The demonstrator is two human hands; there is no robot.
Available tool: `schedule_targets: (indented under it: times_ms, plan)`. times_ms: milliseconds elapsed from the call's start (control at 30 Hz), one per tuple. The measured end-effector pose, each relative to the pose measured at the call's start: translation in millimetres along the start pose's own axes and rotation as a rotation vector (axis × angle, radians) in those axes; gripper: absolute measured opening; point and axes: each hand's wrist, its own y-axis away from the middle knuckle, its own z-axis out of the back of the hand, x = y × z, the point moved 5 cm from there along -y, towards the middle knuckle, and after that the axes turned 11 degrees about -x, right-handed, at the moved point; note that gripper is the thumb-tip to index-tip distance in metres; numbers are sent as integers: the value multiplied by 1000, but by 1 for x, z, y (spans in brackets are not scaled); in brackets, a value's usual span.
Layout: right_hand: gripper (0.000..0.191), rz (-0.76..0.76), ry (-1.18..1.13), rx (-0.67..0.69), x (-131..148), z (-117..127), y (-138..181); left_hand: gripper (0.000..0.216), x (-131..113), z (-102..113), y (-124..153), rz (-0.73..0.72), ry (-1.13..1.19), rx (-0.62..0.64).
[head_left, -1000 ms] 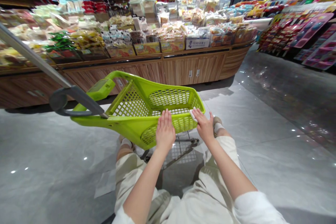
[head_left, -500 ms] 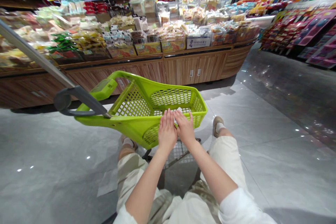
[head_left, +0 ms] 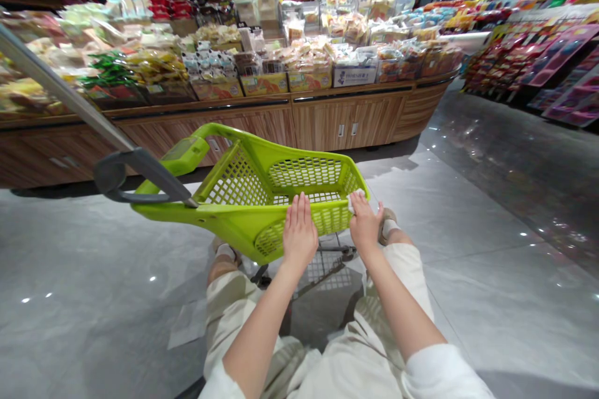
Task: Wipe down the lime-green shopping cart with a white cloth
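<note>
A bright green shopping cart basket (head_left: 234,217) with perforated sides stands in front of me; nothing shows inside it. My left hand (head_left: 300,232) lies on the middle of its near rim, fingers straight and close together, holding nothing. At the right end of that rim, near the corner, my right hand (head_left: 365,221) presses a crumpled white tissue (head_left: 352,202) against the green plastic. The thumb is apart from the fingers. Most of the tissue is hidden under the fingers.
Packaged snacks (head_left: 309,56) fill a wooden display counter (head_left: 322,118) beyond the cart. A grey bracket (head_left: 140,174) with a metal pole (head_left: 60,90) is fixed by the cart's handle at left. My legs straddle the cart's near side. More shelves (head_left: 510,62) stand at right.
My right hand has slid right along the near rim with the tissue, away from my left hand to the corner. My left hand has stayed nearly in place.
</note>
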Motion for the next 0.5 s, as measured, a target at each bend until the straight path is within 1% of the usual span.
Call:
schedule_targets:
  times_ms: [67, 133, 167, 200, 233, 300, 367, 433, 500]
  plan:
    - [70, 91, -89, 45, 46, -8, 7, 69, 0, -1, 0, 0, -14, 12]
    - [68, 176, -170, 87, 84, -13, 14, 68, 1, -1, 1, -11, -31, 34]
    - [67, 208, -198, 102, 95, -13, 16, 68, 2, -2, 1, -16, -37, 42]
    - [67, 238, -216, 112, 100, -13, 16, 68, 3, -2, 2, -19, -42, 46]
    - [68, 265, -225, 117, 100, -11, 17, 69, 4, -1, 2, -19, -44, 46]
    - [73, 308, -213, 113, 82, -6, 14, 71, 6, 0, 2, -16, -39, 33]
    - [76, 297, -169, 89, 46, 1, 9, 73, 7, 1, 3, -14, -26, 17]
    - [76, 217, -114, 49, 4, 7, 3, 73, 7, 2, 3, -14, -18, 6]
    - [73, 107, -70, 13, -31, 11, -3, 71, 6, 2, 3, -15, -18, 3]
